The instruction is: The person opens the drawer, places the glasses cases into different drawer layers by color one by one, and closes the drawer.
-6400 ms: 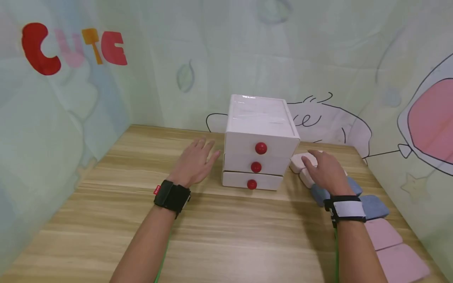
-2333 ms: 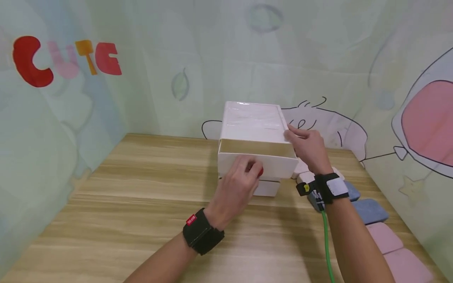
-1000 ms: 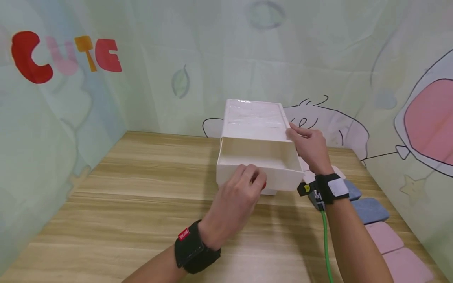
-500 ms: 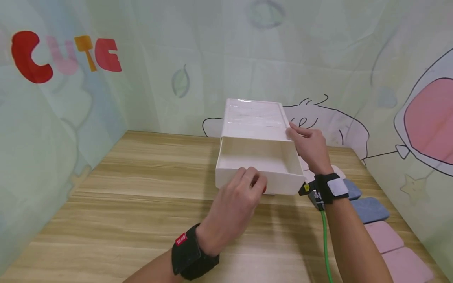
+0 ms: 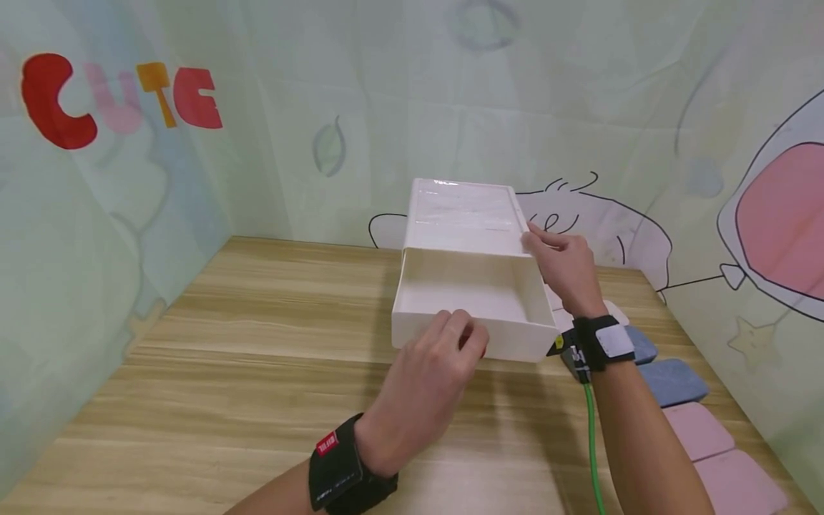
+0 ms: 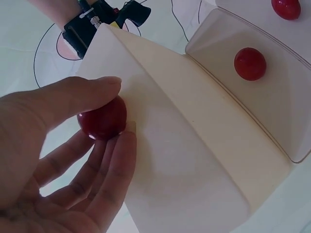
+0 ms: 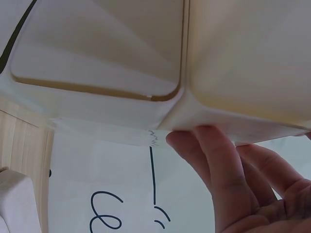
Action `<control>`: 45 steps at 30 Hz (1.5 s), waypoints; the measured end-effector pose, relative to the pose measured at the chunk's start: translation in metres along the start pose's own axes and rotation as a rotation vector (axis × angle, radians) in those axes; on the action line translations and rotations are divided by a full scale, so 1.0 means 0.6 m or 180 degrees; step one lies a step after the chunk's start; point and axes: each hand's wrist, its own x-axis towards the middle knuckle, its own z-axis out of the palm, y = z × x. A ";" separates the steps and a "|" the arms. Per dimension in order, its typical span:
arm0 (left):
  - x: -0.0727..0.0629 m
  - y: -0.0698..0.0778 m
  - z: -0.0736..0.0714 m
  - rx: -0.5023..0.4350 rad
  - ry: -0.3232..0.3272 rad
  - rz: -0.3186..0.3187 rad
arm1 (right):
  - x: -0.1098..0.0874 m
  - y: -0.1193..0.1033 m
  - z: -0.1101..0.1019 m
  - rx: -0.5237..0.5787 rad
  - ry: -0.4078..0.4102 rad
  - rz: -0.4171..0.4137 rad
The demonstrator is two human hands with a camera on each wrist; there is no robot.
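Observation:
A small white drawer cabinet [image 5: 466,214] stands at the back middle of the table. Its top drawer [image 5: 524,342] is pulled far out, with the white inside showing. My left hand [image 5: 421,383] pinches this drawer's round red knob [image 6: 103,120] between thumb and fingers. At the cabinet's upper right edge, my right hand [image 5: 566,268] grips the frame, its fingers [image 7: 214,155] pressed to the side wall. In the left wrist view, two lower drawer fronts carry red knobs of their own, one knob [image 6: 250,64] in the middle and another knob [image 6: 286,8] at the corner.
Soft-looking blocks line the table's right side: pale ones beside the cabinet, a blue block [image 5: 672,381], and pink blocks [image 5: 740,483] nearer me. A green cable [image 5: 594,450] hangs from the right wrist. Printed cloth walls [image 5: 290,143] enclose the wooden table [image 5: 257,357].
Earlier both hands were apart from the cabinet and the drawer was in. My left hand took the knob and drew the drawer towards me; my right hand moved from the blocks to the cabinet edge.

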 end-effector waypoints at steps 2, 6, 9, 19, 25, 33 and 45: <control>-0.001 0.001 0.000 0.0011 0.0006 0.0004 | 0.000 0.001 0.000 0.0004 0.0003 -0.0002; -0.001 0.003 -0.002 0.0028 0.0003 -0.0009 | 0.000 0.003 0.000 0.0026 0.0018 -0.0012; -0.001 0.004 -0.004 0.0028 -0.0011 -0.0025 | 0.000 0.004 0.001 0.0038 0.0035 -0.0013; -0.005 0.009 -0.009 0.0061 -0.0099 -0.0036 | 0.001 0.001 0.001 0.0060 0.0032 0.0020; -0.007 0.014 -0.011 0.0071 -0.0127 0.0002 | 0.002 0.002 0.002 0.0044 0.0052 0.0037; -0.010 0.019 -0.017 0.0057 -0.0115 0.0011 | 0.002 0.001 0.003 0.0050 0.0074 0.0039; -0.014 0.025 -0.021 0.0140 -0.0089 0.0042 | 0.002 0.002 0.004 0.0064 0.0092 0.0033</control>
